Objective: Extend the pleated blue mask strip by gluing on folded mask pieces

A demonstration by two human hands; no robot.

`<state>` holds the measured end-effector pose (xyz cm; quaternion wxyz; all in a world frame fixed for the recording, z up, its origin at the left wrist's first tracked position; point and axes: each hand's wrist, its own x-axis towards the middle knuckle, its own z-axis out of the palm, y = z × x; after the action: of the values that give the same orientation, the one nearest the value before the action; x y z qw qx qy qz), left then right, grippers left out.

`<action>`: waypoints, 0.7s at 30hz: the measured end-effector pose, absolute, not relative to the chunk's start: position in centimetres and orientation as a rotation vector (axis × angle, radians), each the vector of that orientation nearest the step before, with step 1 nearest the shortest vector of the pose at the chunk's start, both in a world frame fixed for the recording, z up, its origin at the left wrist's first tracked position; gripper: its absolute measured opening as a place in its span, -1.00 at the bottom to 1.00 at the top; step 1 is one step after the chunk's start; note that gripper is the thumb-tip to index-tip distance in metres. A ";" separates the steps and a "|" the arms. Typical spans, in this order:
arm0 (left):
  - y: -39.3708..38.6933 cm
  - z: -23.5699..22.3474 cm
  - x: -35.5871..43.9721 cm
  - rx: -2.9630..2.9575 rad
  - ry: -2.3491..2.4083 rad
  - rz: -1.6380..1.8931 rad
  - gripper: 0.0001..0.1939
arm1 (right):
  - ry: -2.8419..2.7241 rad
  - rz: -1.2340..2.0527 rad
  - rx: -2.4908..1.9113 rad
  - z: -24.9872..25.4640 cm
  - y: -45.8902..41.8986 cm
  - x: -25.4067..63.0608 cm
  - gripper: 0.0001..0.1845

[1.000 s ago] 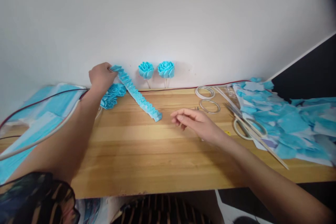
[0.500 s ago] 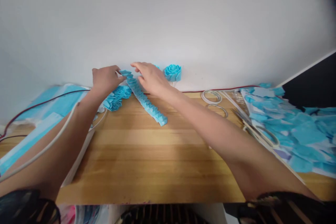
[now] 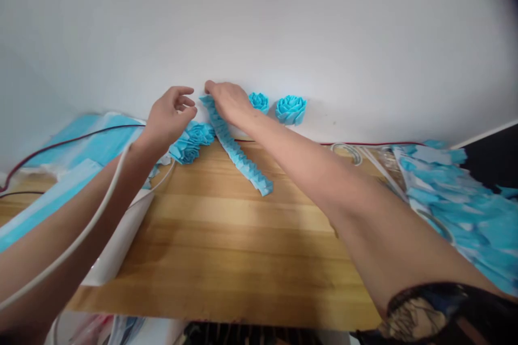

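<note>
A long strip of pleated, overlapping blue paper-like petals (image 3: pixel 238 156) slants from the wall down onto the wooden table. Its upper end is in my right hand (image 3: pixel 231 101), whose fingers are closed on it against the wall side. My left hand (image 3: pixel 172 113) hovers just left of that end, apart from it, fingers loosely curled and parted with nothing between them. Beneath the left hand lie several finished blue folded flowers (image 3: pixel 192 143). Two more stand by the wall: a small blue flower (image 3: pixel 259 101) partly behind my right wrist, and a larger blue flower (image 3: pixel 291 109).
Blue and white sheets (image 3: pixel 87 143) lie at the left with a dark cable across them. A white box-like object (image 3: pixel 121 242) sits under my left forearm. Loose blue pieces (image 3: pixel 461 199) are heaped at the right, near tape rolls (image 3: pixel 347 152). A white cord (image 3: pixel 101 199) crosses my left arm.
My left hand has let go of the strip's upper end and moved away from it. My right hand has taken hold there. The view has shifted slightly left.
</note>
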<state>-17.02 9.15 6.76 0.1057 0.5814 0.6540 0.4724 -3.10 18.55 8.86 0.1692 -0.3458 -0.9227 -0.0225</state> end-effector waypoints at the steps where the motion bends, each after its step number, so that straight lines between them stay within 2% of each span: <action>1: 9.0 6.5 -17.2 1.675 1.919 1.433 -0.59 | -2.610 -0.050 -0.974 8.6 18.8 -3.2 -0.65; 8: 8.1 5.5 -16.9 1.730 1.902 1.581 -0.72 | -2.420 0.210 -0.787 8.8 19.3 -2.5 -0.48; 14: 4.7 5.6 -12.0 1.900 1.815 1.500 -0.79 | -2.216 0.480 -0.631 10.0 12.2 2.7 -0.82; 18: 2.5 4.1 -8.3 1.817 1.736 1.423 -0.84 | -2.253 0.680 -0.728 6.8 5.1 7.4 -0.62; 21: 1.9 2.7 -6.0 1.763 1.683 1.356 -0.85 | -2.271 0.768 -0.833 3.6 1.8 10.2 -0.56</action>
<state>-5.97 1.89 2.71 0.1752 0.6223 0.5942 0.4785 10.23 1.83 3.63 0.2973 -0.3135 -0.8543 0.2888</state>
